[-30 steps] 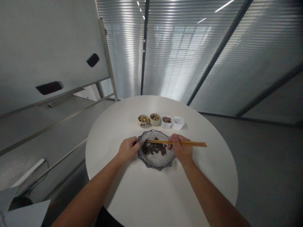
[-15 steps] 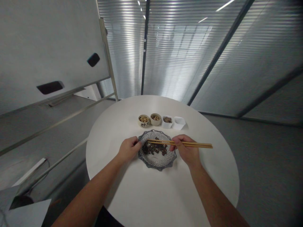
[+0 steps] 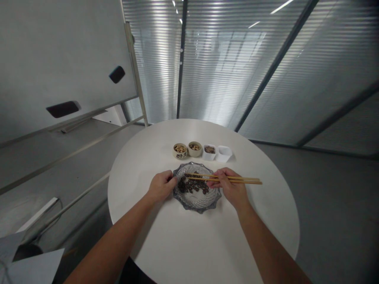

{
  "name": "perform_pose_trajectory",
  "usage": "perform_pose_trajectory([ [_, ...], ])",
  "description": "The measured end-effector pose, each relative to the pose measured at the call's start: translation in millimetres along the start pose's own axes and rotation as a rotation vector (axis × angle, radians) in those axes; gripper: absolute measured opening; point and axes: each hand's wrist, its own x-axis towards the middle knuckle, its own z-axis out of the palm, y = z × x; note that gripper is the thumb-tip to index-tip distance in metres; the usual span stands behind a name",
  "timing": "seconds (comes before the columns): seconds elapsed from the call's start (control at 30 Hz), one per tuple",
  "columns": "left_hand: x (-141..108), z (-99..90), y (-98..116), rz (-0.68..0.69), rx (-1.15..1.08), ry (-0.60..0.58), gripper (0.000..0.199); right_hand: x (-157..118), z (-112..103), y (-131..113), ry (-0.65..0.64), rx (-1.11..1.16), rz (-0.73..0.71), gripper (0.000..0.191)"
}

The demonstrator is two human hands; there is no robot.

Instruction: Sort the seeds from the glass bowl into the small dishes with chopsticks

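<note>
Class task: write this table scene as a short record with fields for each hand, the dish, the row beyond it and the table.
Right hand: holds chopsticks over the dish
Left hand: curled at the dish's left rim
Dish: scalloped glass, holding dark seeds
Row beyond: two small cups, two white square dishes
Table: round, white

Head-worn view, facing forward and down

Free passage runs over the white table (image 3: pixel 266 221) right of the glass plate (image 3: pixel 197 206); two cups (image 3: pixel 180 150) and two square dishes (image 3: pixel 209 152) block the way beyond.
</note>
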Motion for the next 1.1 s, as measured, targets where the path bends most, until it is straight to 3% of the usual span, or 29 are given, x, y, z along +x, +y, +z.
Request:
perform_pose_trajectory([
  [0.37, -0.4, 0.4, -0.6, 0.007, -0.005, 0.004, 0.03, -3.9, -6.4, 16.8, -0.007, -0.255, -0.231, 0.041],
  [1.1, -0.5, 0.6, -0.9, 0.008, -0.009, 0.006, 0.031, -17.0, -14.0, -18.9, 0.183, -0.09, -0.326, 0.043],
])
